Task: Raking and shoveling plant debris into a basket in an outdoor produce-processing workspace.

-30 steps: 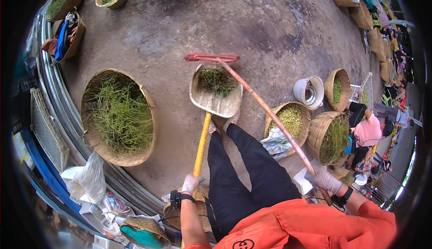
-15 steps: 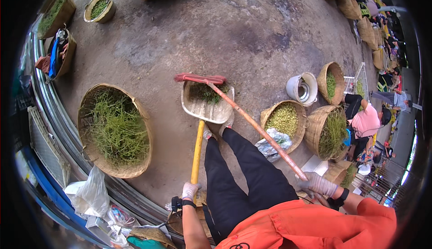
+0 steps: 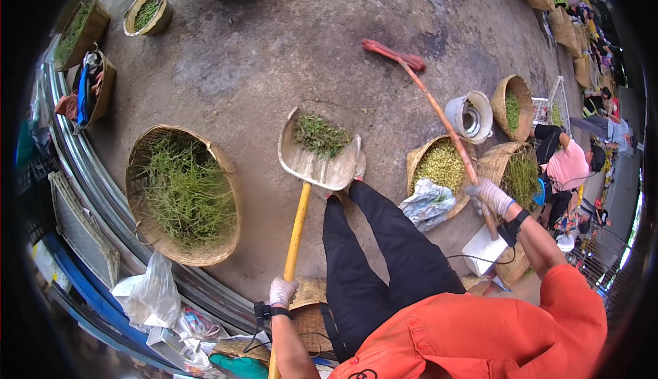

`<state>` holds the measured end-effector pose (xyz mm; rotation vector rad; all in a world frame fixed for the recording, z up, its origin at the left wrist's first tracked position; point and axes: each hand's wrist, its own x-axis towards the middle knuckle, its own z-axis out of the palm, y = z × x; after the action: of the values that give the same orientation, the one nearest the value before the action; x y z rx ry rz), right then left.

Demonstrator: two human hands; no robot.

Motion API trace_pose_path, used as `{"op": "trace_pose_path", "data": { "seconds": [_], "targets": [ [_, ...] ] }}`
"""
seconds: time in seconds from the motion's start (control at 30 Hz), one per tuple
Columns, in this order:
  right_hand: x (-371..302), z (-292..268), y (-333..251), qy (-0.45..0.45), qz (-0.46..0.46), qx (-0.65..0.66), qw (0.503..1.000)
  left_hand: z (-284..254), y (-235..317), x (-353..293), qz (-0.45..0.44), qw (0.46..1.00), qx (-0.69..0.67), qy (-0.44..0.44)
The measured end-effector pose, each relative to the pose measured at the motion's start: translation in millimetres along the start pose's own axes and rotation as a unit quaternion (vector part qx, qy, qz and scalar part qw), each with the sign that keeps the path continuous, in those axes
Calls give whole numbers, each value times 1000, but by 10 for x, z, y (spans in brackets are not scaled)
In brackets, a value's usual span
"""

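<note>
My left hand (image 3: 283, 292), in a pale work glove, is closed round the yellow handle of a dustpan (image 3: 297, 231). The dustpan's whitish scoop lies near my feet with a heap of green plant scraps (image 3: 322, 136) in it. In my right hand (image 3: 490, 197), gloved too, is the wooden handle of a broom (image 3: 439, 108). The broom's red head is out ahead and to the right, apart from the dustpan. Whether the broom head touches the floor I cannot tell.
A large wicker basket of green stems (image 3: 185, 194) stands at left. To the right are a basket of round yellow-green fruit (image 3: 440, 166), a white bucket (image 3: 469, 116) and a person in a pink top (image 3: 570, 165). Metal rails (image 3: 89, 194) run along the left.
The broom head has moved off the dustpan, away to the right. My right hand has risen and gone forward with the handle. More of the scraps in the scoop now show.
</note>
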<state>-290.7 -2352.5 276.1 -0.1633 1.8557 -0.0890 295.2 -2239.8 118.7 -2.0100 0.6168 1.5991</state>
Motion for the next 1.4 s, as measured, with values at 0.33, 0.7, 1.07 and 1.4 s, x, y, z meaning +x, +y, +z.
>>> {"op": "trace_pose_path", "data": {
  "seconds": [0.33, 0.7, 1.07, 1.4],
  "targets": [
    [-1478, 603, 370, -131, 142, 28, 981, 31, -160, 104, -44, 999, 28, 12],
    [-778, 719, 238, -53, -96, -275, 955, 234, -383, 367, -43, 998, 34, 16],
    [-1435, 643, 277, -150, 27, -239, 959, 522, -534, 556, 59, 998, 16, 3],
    [-2251, 749, -187, -66, -52, -75, 994, 1064, -582, 19, 112, 990, 28, 75]
  ]
}}
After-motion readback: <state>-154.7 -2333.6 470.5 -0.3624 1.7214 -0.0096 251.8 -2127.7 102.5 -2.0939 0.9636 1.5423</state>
